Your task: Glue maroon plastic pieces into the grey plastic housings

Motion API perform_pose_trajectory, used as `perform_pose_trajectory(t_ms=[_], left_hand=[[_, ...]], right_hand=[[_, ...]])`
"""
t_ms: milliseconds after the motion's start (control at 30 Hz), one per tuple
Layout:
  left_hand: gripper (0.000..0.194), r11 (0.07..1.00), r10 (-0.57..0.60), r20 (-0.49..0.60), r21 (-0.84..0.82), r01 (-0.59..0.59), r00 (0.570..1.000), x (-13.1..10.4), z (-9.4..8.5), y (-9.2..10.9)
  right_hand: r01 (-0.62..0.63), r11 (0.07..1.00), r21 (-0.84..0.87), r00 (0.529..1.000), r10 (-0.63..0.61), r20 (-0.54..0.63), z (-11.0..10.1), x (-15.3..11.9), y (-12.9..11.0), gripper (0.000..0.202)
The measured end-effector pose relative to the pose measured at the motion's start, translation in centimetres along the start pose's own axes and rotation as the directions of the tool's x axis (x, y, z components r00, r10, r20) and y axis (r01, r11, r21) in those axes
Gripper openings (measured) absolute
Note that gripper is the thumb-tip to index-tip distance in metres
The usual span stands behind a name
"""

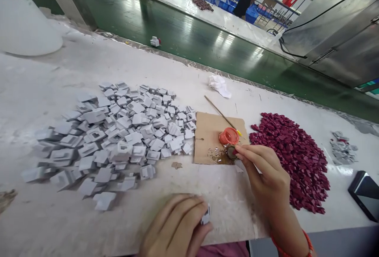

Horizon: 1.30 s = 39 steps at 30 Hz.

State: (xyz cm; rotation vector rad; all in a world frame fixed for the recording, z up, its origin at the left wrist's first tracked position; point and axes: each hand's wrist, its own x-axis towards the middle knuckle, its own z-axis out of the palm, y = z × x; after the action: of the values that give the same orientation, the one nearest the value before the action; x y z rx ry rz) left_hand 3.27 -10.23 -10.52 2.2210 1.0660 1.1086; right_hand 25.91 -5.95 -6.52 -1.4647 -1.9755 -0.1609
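Watching small parts being handled on a white worktable [85, 65] through my head feed.
From the left, I see a broad pile of light-grey plastic housings [118, 124], then my left hand [180, 223] near the table's front edge, its fingers curled closely round one grey housing [205, 215]. Next, a cardboard square [204, 146] carries a red cup [229, 135], a yellow-tipped stick [220, 113] lying partly across it, and a dark crimped bottle cap [231, 153] amid wet brown spots. My right hand [265, 174] reaches to the cap's right rim, thumb and fingers pinched nearly together on what looks like a maroon chip [235, 152], mostly hidden. Beyond lie a heap of maroon chips [296, 158], a small grey cluster [343, 149] and a black box-like object [365, 194].
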Motion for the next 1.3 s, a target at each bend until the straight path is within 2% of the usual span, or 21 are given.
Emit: perform_pose_trajectory(t_ms=[167, 267, 433, 500, 567, 633, 700, 767, 833, 1000, 1300], left_hand=[[0.017, 0.996, -0.086, 0.007, -0.017, 0.087, 0.996, -0.1, -0.1, 0.0], [0.019, 0.997, -0.068, 0.020, -0.022, 0.068, 0.997, 0.0, 0.0, 0.2], [0.015, 0.991, -0.129, -0.009, -0.045, 0.128, 0.992, 0.0, 0.1, 0.3], [0.017, 0.994, -0.105, 0.001, -0.040, 0.105, 0.994, 0.0, 0.0, 0.3], [0.019, 0.996, -0.082, 0.016, -0.036, 0.082, 0.997, 0.0, -0.2, 0.2], [0.020, 0.993, -0.111, 0.016, -0.047, 0.111, 0.994, 0.1, -0.2, 0.4], [0.019, 0.979, -0.189, 0.003, -0.083, 0.188, 0.982, 0.2, -0.1, 0.6], [0.019, 0.961, -0.246, -0.011, -0.132, 0.243, 0.969, 0.3, 0.0, 0.8], [0.020, 0.954, -0.252, -0.012, -0.171, 0.247, 0.968, 0.4, 0.0, 1.0], [0.023, 0.962, -0.205, -0.014, -0.187, 0.199, 0.979, 0.5, -0.1, 0.8], [0.017, 0.968, -0.190, -0.005, -0.166, 0.187, 0.982, 0.6, -0.4, 0.6]], right_hand=[[0.017, 1.000, -0.003, 1.000, -0.017, 0.018, 0.1, 0.0, 0.0, 0.027], [0.019, 1.000, -0.005, 1.000, -0.019, 0.014, 0.1, 0.1, -0.1, 0.026], [0.014, 1.000, -0.028, 1.000, -0.014, 0.003, 0.1, 0.4, 0.0, 0.024], [0.007, 1.000, -0.022, 1.000, -0.007, -0.013, -0.2, 0.4, -0.2, 0.025], [-0.038, 0.999, 0.022, 0.998, 0.039, -0.046, -0.8, 0.1, -1.1, 0.027], [-0.136, 0.984, 0.113, 0.988, 0.143, -0.065, -1.5, -0.7, -2.5, 0.030], [-0.218, 0.947, 0.236, 0.975, 0.224, -0.001, -1.9, -2.0, -4.2, 0.030], [-0.218, 0.912, 0.348, 0.975, 0.192, 0.109, -1.8, -3.4, -5.6, 0.029], [-0.177, 0.887, 0.426, 0.979, 0.113, 0.171, -1.3, -4.5, -6.6, 0.030], [-0.165, 0.868, 0.469, 0.982, 0.101, 0.158, 0.2, -5.2, -7.1, 0.037], [-0.113, 0.868, 0.484, 0.984, 0.032, 0.173, 0.4, -4.3, -7.3, 0.030]])
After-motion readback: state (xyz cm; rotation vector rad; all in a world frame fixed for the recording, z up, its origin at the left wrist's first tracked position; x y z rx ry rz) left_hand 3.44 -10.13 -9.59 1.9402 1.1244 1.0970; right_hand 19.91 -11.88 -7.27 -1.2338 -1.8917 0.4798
